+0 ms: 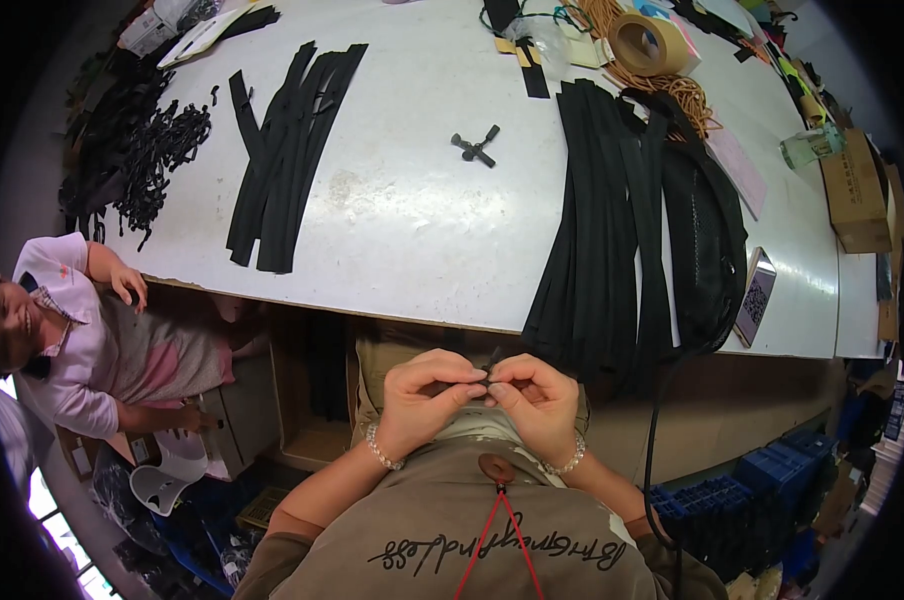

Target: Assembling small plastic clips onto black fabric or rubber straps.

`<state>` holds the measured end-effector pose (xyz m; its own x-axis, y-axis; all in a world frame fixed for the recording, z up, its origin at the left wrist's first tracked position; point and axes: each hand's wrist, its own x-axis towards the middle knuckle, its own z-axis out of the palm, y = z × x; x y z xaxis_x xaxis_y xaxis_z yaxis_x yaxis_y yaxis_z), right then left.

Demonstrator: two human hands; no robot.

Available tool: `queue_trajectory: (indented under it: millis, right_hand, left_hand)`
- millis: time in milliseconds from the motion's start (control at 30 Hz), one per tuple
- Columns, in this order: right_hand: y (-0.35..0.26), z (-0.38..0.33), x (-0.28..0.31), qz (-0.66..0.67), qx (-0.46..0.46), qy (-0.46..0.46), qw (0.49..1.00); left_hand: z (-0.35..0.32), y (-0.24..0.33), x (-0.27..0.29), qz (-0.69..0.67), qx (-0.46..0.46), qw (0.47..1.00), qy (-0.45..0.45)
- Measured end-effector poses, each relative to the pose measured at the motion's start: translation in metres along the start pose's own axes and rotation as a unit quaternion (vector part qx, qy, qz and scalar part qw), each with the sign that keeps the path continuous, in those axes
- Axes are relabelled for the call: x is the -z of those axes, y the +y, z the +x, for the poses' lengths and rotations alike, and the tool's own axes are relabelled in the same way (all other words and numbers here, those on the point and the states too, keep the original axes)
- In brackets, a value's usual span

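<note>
1. The left hand (424,392) and right hand (540,395) meet close to the person's chest, just below the table (412,215) edge.
2. Both grips are pressed together: thumb and fingertips of each hand pinch one small black piece (490,376) between them, its tip poking up where the hands touch. Its exact shape is too small to tell.
3. The step in hand seems to be fine fitting or threading of that piece, done at fingertip level away from the table.
4. A thick bundle of black straps (612,215) lies on the table and hangs over its edge just beside the right hand.
5. A second, fanned set of strips (290,150) lies well apart to the left, with a heap of small black parts (157,145) beyond it.
6. A small black fitting (475,146) sits alone mid-table; a tape roll (650,42) stands at the far edge.
7. The next move likely calls for a steady pinch and a small, exact push or pull, since the piece is tiny and half hidden by fingers.
8. Another person (82,330) sits at the left, apart from the work.
</note>
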<state>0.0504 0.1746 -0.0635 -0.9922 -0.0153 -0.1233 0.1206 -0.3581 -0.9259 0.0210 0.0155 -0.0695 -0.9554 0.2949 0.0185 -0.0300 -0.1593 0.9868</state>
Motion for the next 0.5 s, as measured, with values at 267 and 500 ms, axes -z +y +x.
queue_trajectory:
  millis: [267, 500]
  right_hand:
    - [-0.0073, -0.0042, -0.004, -0.095, 0.082, 0.011, 0.992]
    - [-0.0056, -0.0048, -0.0052, -0.069, 0.092, 0.025, 0.993]
  left_hand:
    - [0.0019, 0.0064, 0.0005, 0.04, -0.038, 0.998, -0.028]
    - [0.0035, 0.0041, 0.0005, 0.026, -0.038, 0.998, -0.035]
